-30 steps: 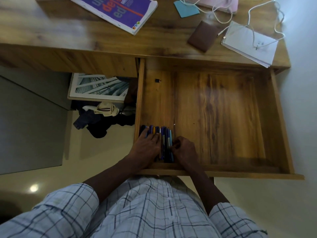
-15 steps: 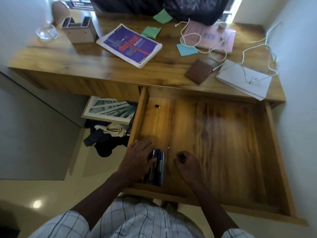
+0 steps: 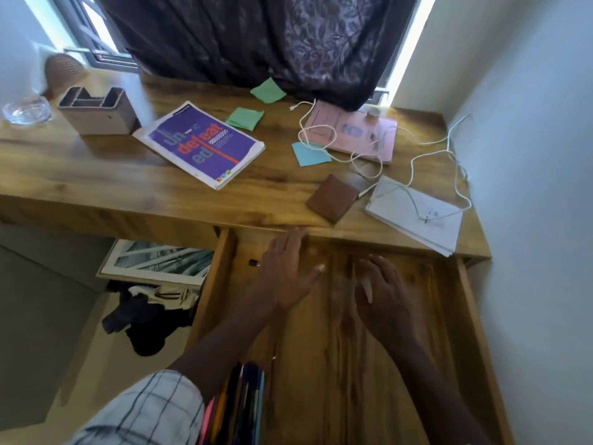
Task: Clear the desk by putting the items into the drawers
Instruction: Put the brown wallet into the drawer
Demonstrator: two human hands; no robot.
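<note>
Left hand (image 3: 282, 271) and right hand (image 3: 385, 300) are lifting off the pens (image 3: 244, 403), moving toward the drawer's (image 3: 475, 316) far edge, both spread wide, holding nothing. Pens are lying in the drawer's near-left corner. Wallet (image 3: 332, 198), just beyond the drawer, is looking nearest; pinching its edge should work.

The left arm wears a short sleeve (image 3: 144, 409) of pale cloth crossed by thin dark check lines; below its hem the forearm is bare, as are the left hand (image 3: 282, 271) and right hand (image 3: 385, 300)

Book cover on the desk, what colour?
Purple book cover with orange-red lettering; clearest in the head view.
</note>
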